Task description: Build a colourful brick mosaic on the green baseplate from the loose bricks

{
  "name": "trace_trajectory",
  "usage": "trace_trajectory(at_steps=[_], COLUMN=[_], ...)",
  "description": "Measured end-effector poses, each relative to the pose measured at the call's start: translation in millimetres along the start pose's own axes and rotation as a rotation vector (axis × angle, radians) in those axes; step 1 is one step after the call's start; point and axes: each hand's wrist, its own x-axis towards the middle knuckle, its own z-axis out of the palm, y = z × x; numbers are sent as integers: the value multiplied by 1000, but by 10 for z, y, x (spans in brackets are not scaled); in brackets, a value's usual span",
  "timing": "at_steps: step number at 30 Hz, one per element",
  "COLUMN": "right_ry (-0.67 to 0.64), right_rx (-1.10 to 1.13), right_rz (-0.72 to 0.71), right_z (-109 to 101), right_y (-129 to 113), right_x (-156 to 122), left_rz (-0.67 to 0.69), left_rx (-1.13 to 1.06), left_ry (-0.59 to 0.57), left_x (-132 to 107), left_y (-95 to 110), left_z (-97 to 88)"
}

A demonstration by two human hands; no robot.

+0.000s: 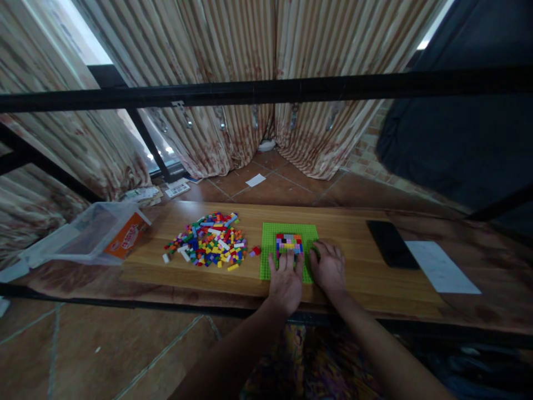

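Note:
A green studded baseplate [267, 236] lies on the wooden board, bearing a flat patch of coloured toy bricks [293, 240] in red, blue, yellow, pink and black. My left hand [286, 283] rests over the front of this patch, fingers stretched out and apart, with the fingertips on the bricks. Part of the patch is hidden under them. At the plate's right edge, my right hand [331, 268] has its fingers curled and its thumb on the green surface. Just left of the plate lie a few loose red and purple bricks [256, 251].
A large pile of mixed loose bricks [214, 239] spreads over the wooden board [350, 222] to the left. Beyond it stands a clear plastic box [89, 228] with an orange label. To the right lie a black phone [391, 243] and a white paper sheet [443, 268]. A dark rail [250, 93] crosses behind.

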Motion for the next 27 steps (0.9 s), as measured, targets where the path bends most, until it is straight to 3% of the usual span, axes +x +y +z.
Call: trace_trajectory(at_steps=[7, 10, 13, 16, 19, 23, 27], right_ry=[-10, 5, 17, 12, 11, 11, -2], right_rx=[-2, -2, -10, -26, -37, -50, -50], right_rz=[-11, -13, -11, -16, -19, -19, -19], right_z=[31, 47, 63, 72, 72, 65, 55], right_y=[35, 45, 54, 62, 67, 68, 67], right_x=[-6, -11, -17, -24, -29, -32, -33], left_rz=[-20, 45, 66, -26, -154, -338, -406], left_rx=[-42, -112, -171, -211, -202, -148, -168], left_ry=[0, 54, 125, 207, 285, 351, 312], left_x=[-5, -227, -596, -930, -1087, -1030, -860], left_y=[41, 59, -23, -292, -688, -1124, -1301], left_z=[-136, -211, -218, -226, -302, -420, -426])
